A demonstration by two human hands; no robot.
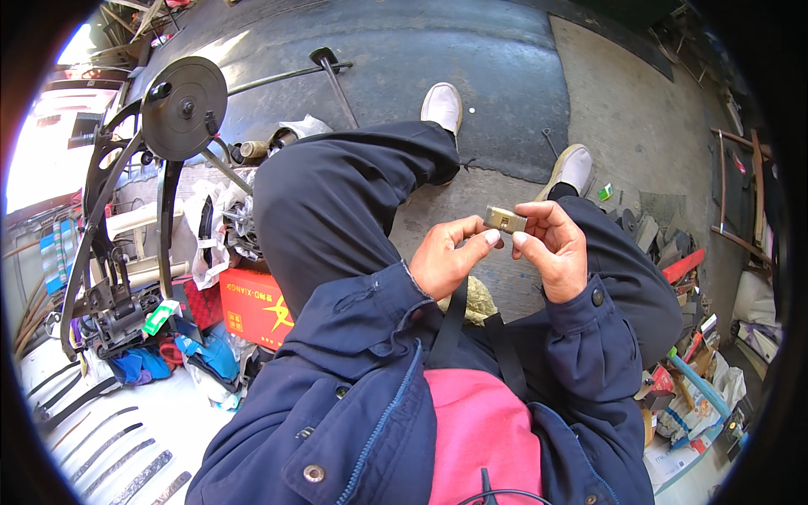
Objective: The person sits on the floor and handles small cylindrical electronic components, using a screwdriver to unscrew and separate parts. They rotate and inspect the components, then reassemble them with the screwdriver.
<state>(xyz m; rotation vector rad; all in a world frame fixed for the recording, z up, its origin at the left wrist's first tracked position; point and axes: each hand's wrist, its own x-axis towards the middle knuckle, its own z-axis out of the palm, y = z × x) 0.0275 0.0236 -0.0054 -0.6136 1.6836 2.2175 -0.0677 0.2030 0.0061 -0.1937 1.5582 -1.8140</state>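
Between both hands, over my lap, is a small rectangular gold-coloured metal piece [506,220] with dark marks on its face. It looks like a buckle or a small lock, but I cannot tell which. My left hand [454,251] pinches its left end between thumb and fingers. At its right end, my right hand [553,247] grips with thumb and fingertips. Below the hands, two black straps [452,324] lie in my lap beside a crumpled yellowish thing [476,301], partly hidden by my left hand and the straps.
At my left stands a black hand-cranked machine with a large wheel [184,108]. Near my left knee sit a red box [252,308] and plastic bags [210,236]. Dark matting [497,76] covers the floor ahead. Scraps and tools [690,379] crowd my right side.
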